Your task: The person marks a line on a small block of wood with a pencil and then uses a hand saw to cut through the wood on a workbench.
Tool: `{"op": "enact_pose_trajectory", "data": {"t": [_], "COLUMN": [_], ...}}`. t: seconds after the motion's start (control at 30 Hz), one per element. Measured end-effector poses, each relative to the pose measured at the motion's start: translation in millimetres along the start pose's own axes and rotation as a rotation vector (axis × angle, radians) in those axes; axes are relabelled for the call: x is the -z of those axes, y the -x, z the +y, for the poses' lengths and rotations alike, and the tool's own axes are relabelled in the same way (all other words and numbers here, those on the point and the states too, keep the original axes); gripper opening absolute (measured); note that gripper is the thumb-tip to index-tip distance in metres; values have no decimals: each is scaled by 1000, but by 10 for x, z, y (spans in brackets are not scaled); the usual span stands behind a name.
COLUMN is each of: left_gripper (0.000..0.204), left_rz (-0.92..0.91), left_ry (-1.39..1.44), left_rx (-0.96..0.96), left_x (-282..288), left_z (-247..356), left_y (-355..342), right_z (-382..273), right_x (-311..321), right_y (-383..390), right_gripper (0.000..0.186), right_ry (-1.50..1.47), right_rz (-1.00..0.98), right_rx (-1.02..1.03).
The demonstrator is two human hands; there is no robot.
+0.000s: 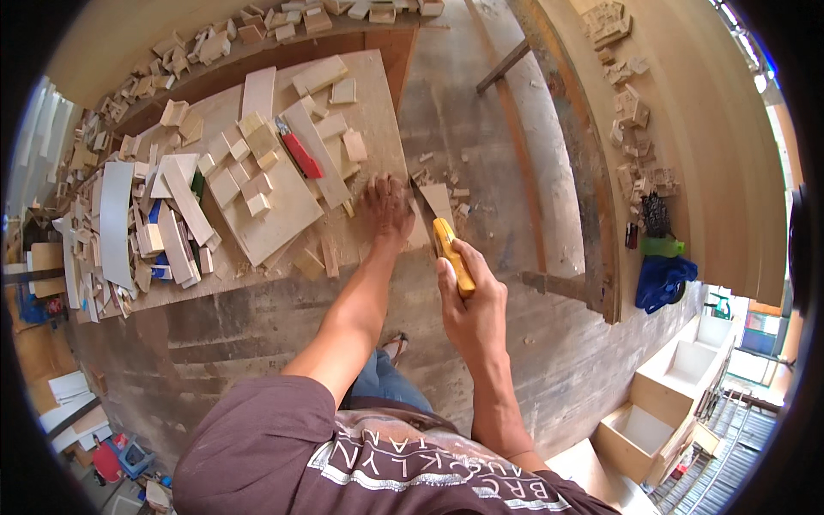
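Note:
In my right hand (472,296) is a hand saw (455,257), my fingers wrapped round its yellow handle. Its wide pale blade points away from me, beside the right edge of the work table (292,249). My left hand (386,210) presses down at that edge with its fingers bent, holding a pale piece of wood (419,232) that is mostly hidden under it. The saw blade lies close to this wood; whether they touch I cannot tell. Left of my left hand, a red-handled tool (299,153) rests on a board among wood blocks.
Small wood blocks (245,176) and strips (180,197) crowd the table's left side. Offcuts (459,202) lie on the floor beyond the saw. At right stands a wooden bench (704,172) bearing wood pieces and a blue bundle (665,281). Open wooden boxes (639,429) stand lower right.

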State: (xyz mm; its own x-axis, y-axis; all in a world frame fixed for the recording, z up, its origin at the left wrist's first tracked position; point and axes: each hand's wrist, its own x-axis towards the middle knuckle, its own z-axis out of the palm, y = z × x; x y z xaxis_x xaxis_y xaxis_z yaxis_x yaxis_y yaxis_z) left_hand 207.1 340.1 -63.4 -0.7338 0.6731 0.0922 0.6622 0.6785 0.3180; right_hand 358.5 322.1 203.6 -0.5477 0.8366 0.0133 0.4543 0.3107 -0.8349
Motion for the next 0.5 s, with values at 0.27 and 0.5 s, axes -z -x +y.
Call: {"op": "enact_pose_trajectory", "data": {"t": [0.27,0.5], "left_gripper": [56,53], "left_rz": [78,23], "left_ry": [74,39], "left_rx": [-59,-90], "left_x": [89,99], "left_z": [43,119], "left_y": [-41,23], "right_z": [129,209], "right_x": [-95,-243], "right_y": [-271,-522], "right_gripper": [32,31], "right_ry": [17,37], "right_rz": [-74,-68], "right_rx": [-103,-181]}}
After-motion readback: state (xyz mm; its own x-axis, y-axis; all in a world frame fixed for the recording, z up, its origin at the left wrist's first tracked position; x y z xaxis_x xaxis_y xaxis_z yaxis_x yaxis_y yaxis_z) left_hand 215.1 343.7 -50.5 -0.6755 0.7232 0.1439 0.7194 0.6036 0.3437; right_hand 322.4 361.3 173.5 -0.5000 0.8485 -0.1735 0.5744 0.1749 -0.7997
